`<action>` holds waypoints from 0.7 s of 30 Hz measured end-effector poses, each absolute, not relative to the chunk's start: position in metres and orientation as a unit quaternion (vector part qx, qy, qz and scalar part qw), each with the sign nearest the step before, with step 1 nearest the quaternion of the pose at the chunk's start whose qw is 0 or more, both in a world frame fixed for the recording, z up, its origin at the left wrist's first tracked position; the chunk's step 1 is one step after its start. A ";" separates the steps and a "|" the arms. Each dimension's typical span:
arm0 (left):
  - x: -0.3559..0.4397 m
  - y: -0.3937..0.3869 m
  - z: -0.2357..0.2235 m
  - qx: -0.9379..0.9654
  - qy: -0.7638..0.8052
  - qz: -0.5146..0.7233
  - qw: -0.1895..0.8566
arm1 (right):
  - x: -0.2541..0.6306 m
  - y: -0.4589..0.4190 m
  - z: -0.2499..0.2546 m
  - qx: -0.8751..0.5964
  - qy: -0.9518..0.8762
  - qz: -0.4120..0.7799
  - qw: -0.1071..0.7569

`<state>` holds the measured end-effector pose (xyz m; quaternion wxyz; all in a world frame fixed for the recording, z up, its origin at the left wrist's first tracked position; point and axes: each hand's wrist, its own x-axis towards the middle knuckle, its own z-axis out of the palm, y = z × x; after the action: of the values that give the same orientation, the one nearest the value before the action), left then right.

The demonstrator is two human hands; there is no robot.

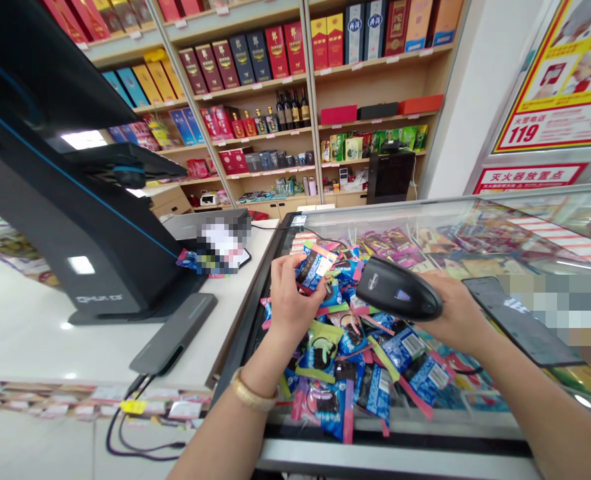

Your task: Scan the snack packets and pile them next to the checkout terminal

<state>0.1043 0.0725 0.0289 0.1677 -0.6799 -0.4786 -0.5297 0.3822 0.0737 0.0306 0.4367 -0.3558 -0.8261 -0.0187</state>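
Note:
Between the thumb and fingers of my left hand (292, 300) is a small blue and pink snack packet (316, 267), its printed back turned up. My right hand (455, 310) is wrapped round the handle of a black barcode scanner (398, 290). The scanner's head points left toward the packet, a short gap away from it. Under both hands lies a loose pile of similar snack packets (370, 390), blue with pink, green or purple ends, on the glass top of a display freezer (485, 407). The scanner's grip is mostly hidden by my right hand.
Right of the scanner, a dark phone (520, 323) lies on the glass. At left, a white counter (20, 333) bears a black checkout terminal (120, 280) and a grey box with cables (175, 333). Shelves of boxed bottles (255, 57) stand behind.

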 end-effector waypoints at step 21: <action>0.108 0.075 0.024 -0.816 -0.370 -0.440 0.062 | 0.395 0.085 0.038 -0.405 -0.743 0.006 0.533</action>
<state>0.1081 0.0749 0.0243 0.0618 -0.8159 -0.3698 -0.4402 0.3945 0.0854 0.0379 0.5325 -0.4055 -0.7429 0.0062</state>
